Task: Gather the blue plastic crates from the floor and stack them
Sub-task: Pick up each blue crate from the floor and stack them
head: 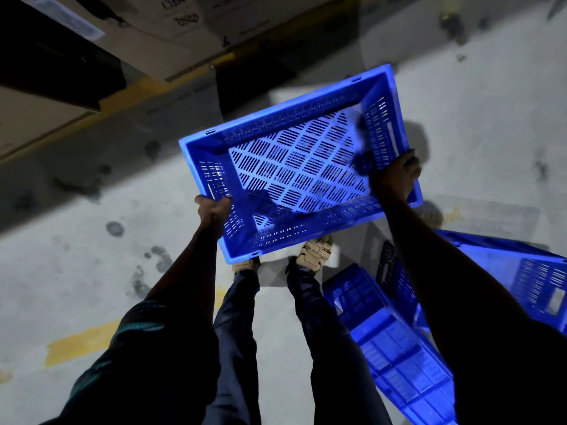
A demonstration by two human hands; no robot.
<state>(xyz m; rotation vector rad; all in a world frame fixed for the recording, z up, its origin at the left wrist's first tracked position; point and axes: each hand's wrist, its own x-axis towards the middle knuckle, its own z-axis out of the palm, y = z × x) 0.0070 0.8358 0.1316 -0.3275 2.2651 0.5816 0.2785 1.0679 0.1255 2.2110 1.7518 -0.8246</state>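
Two more blue plastic crates [399,348] lay tumbled on the grey concrete floor [76,271] at the person's right, apparently overturned. Cardboard boxes [147,23] stood ahead. The slotted blue plastic crate [294,167], empty, was held aloft, left hand [214,210] and right hand [395,176] clenched on its end rims.

The crate [294,167] is bright blue, with rows of little dark slots set in a diamond pattern. More blue crates [395,342] lie by it. The floor [76,256] is pale grey with dark spots and yellow stripes [82,342]. The shoes [316,253] are tan — the trousers [239,332] dark navy.
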